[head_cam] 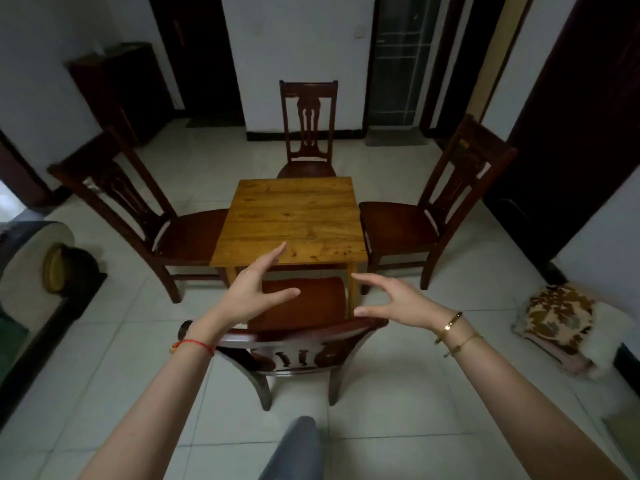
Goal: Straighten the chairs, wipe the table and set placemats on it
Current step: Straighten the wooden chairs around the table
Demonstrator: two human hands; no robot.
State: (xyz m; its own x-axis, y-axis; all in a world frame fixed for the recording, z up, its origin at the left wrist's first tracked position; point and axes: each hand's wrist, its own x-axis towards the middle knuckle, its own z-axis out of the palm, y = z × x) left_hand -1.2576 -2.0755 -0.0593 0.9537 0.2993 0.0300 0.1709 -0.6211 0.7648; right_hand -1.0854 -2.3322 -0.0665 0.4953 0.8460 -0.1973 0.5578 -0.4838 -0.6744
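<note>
Table (291,216): small, square, light wood, at mid-scene; its top shows bare boards, with no cloth and no placemat on it. One chair stands at each side.

- Far chair (308,109): faces the far edge squarely, seat at the edge.
- Left chair (194,233) and right chair (398,226): seats close against their edges, backs splayed outward. How much of this is lens distortion cannot be told.
- Near chair (298,344): seat partly under the near edge, top rail toward the viewer.

Left hand (252,292) and right hand (398,299) hover over the near chair, just beyond its top rail. The left hand's fingers are straight and spread, thumb apart. The right hand's fingers are gently curved, thumb apart from the rest. Neither hand holds anything, and neither grips the rail.

Judged progress: the step in hand is chair straightening, with the near chair as its object, and it looks close to complete. Wiping and setting placemats appear not yet begun, and no cloth or mats are in view.

Surroundings: a grey-clad knee (294,448) at near centre, a patterned cushion (557,320) on the floor at right, a dark cabinet (117,88) at far left.
</note>
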